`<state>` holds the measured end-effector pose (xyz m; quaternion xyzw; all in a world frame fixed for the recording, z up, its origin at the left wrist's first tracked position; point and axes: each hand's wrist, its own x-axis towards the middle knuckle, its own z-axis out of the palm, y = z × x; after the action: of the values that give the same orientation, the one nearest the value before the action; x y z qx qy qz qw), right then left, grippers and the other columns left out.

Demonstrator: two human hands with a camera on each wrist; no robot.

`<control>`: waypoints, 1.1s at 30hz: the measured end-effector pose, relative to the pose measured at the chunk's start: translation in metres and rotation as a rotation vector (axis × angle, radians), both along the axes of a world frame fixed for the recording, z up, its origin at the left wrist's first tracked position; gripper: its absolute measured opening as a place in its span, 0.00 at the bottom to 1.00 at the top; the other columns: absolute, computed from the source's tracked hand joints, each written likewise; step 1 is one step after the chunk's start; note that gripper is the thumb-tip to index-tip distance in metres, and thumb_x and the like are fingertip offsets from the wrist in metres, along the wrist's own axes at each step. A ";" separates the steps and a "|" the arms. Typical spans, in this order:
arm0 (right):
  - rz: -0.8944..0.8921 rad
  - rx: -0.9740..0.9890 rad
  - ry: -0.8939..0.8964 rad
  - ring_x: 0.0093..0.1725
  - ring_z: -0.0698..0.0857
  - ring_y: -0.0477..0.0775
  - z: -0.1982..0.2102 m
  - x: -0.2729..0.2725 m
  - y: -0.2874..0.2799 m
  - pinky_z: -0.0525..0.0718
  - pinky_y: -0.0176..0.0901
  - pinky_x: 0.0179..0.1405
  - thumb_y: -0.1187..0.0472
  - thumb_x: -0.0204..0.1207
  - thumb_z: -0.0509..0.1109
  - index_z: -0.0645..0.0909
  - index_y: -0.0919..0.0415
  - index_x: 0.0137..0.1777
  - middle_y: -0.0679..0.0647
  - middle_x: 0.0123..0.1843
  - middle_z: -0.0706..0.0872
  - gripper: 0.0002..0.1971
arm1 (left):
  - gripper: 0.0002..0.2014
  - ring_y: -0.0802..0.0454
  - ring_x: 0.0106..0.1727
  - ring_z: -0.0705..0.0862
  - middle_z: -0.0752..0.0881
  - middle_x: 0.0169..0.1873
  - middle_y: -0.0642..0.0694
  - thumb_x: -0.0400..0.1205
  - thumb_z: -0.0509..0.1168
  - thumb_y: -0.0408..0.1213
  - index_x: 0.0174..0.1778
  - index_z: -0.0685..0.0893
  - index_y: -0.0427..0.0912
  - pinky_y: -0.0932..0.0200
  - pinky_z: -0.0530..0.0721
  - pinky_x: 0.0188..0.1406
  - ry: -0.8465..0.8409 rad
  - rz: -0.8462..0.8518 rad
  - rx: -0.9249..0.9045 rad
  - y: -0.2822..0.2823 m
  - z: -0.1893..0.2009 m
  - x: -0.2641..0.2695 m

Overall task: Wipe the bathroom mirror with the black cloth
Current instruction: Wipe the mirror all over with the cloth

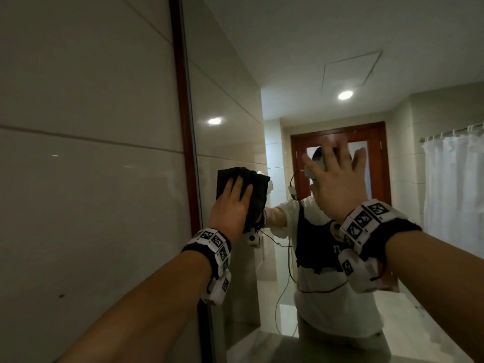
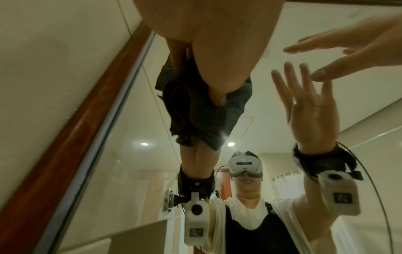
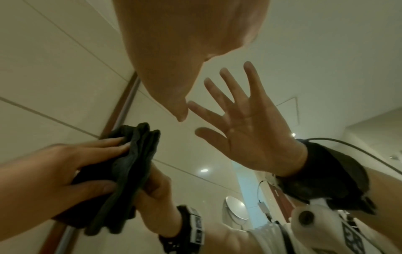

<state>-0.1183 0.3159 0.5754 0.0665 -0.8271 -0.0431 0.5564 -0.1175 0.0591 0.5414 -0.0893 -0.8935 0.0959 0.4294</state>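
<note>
The wiping is under way: the left hand presses the black cloth flat against the bathroom mirror, close beside its wooden frame on the left edge, fingers laid fairly straight over the bunched fabric with the thumb tucked against it. The right hand is raised nearer the middle of the glass, fingers spread and holding nothing; whether it touches the glass I cannot tell. Next, I judge, comes a sweep across towards the uncovered middle, keeping even pressure so the cloth doesn't slip.
</note>
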 end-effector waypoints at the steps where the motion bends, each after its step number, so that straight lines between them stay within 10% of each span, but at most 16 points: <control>1: 0.020 0.033 0.004 0.84 0.53 0.76 0.000 0.000 -0.008 0.52 0.82 0.77 0.48 0.71 0.75 0.66 0.45 0.82 0.64 0.87 0.56 0.38 | 0.42 0.37 0.86 0.47 0.47 0.86 0.38 0.82 0.68 0.43 0.87 0.51 0.42 0.45 0.67 0.79 0.006 0.006 -0.014 -0.004 0.002 -0.002; 9: 0.072 0.137 -0.137 0.86 0.43 0.68 0.025 -0.001 -0.065 0.47 0.84 0.75 0.40 0.80 0.63 0.51 0.39 0.85 0.56 0.89 0.44 0.36 | 0.37 0.38 0.86 0.49 0.49 0.86 0.38 0.84 0.66 0.36 0.86 0.54 0.40 0.45 0.72 0.77 0.054 0.039 0.064 -0.030 0.017 -0.013; 17: 0.016 0.173 -0.152 0.85 0.33 0.72 0.018 -0.013 -0.070 0.41 0.88 0.73 0.38 0.81 0.58 0.46 0.38 0.85 0.59 0.88 0.34 0.36 | 0.38 0.34 0.85 0.52 0.54 0.84 0.34 0.81 0.69 0.32 0.84 0.58 0.35 0.44 0.53 0.83 0.190 0.109 0.092 -0.052 0.066 -0.013; 27: 0.026 0.156 -0.155 0.84 0.29 0.71 0.016 -0.013 -0.068 0.42 0.86 0.74 0.32 0.79 0.56 0.41 0.37 0.85 0.58 0.87 0.29 0.40 | 0.28 0.33 0.79 0.63 0.64 0.79 0.34 0.85 0.57 0.39 0.82 0.64 0.36 0.37 0.55 0.82 0.120 0.496 -0.118 -0.072 0.078 -0.006; 33: 0.042 0.144 -0.166 0.84 0.31 0.71 0.018 -0.010 -0.069 0.39 0.86 0.73 0.33 0.79 0.58 0.43 0.37 0.86 0.57 0.87 0.31 0.39 | 0.32 0.34 0.84 0.54 0.55 0.85 0.36 0.87 0.52 0.47 0.85 0.55 0.37 0.32 0.45 0.83 0.085 0.584 -0.218 -0.084 0.076 -0.004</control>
<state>-0.1281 0.2470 0.5933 0.1269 -0.8636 -0.0852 0.4805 -0.1215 -0.0252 0.6177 0.1296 -0.8470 0.3142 0.4088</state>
